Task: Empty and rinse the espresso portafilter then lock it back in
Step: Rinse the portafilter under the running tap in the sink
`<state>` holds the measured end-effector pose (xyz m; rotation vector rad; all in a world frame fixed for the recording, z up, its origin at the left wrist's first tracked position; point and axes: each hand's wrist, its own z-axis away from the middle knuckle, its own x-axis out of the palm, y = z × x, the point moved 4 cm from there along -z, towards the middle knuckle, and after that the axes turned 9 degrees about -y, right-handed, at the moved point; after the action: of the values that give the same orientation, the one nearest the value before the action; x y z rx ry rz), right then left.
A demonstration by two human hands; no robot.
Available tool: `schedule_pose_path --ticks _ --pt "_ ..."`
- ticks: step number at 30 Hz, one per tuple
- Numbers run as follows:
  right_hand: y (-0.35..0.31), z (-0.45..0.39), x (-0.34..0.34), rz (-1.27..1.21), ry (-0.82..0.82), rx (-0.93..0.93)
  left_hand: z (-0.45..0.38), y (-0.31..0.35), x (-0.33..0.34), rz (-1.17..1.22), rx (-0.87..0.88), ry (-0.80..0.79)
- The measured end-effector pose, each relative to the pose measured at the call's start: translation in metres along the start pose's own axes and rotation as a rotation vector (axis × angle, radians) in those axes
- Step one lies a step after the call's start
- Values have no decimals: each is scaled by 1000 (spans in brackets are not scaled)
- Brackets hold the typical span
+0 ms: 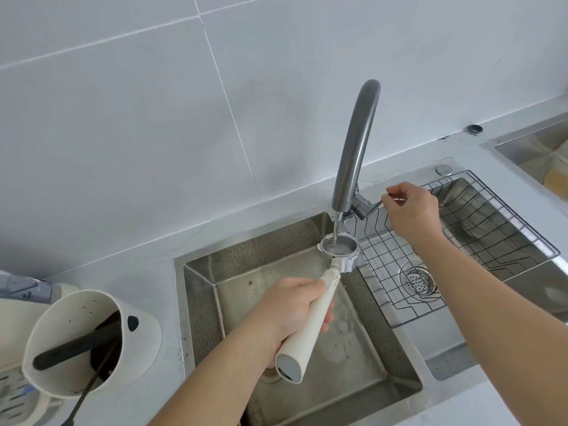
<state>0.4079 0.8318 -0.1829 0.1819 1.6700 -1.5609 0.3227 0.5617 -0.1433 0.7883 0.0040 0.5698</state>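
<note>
One portafilter [319, 290], held at centre frame over the left sink basin [246, 272], its metal basket head directly beneath the faucet [356, 142] spout with a thin stream of water [336, 229] falling into the cup. Handling, as judged: rigid throughout, head-heavy because the steel end outweighs the long handle, and likely slick where wet; best taken on the handle, well back from the metal, which is where the left hand [289, 312] has it, fingers wrapped closed around the cream shaft. Appearance: long cream-white handle with a grey end cap toward the lower centre of the frame; chipped or scuffed finish near the neck; round silver head with locking lugs at the rim; interior pale and water-filled, no dark grounds visible inside. Right hand [412, 210], at centre right, pinches the thin faucet lever [379, 204] between thumb and fingertips, above the wire rack [461, 241] laid over the right basin. Cream knock box [92, 342], lower left, holds dark grounds and a black bar.
</note>
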Motion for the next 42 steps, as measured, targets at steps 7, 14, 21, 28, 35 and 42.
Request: schedule_pose_path --ticks 7,14,21,28,35,42 --pt "-1 1 0 5 2 1 16 11 -10 -272 18 49" --pt "-1 0 -1 6 -9 11 24 24 -18 -652 147 138" --pt "-1 0 0 -3 -11 5 24 28 -21 -773 336 222" --pt "0 0 0 0 -9 -1 20 24 -21 -682 439 247" --pt "2 -1 1 0 -12 -1 5 15 -13 -518 478 215" --pt "1 -2 0 9 -11 2 -7 11 3 -320 450 149"
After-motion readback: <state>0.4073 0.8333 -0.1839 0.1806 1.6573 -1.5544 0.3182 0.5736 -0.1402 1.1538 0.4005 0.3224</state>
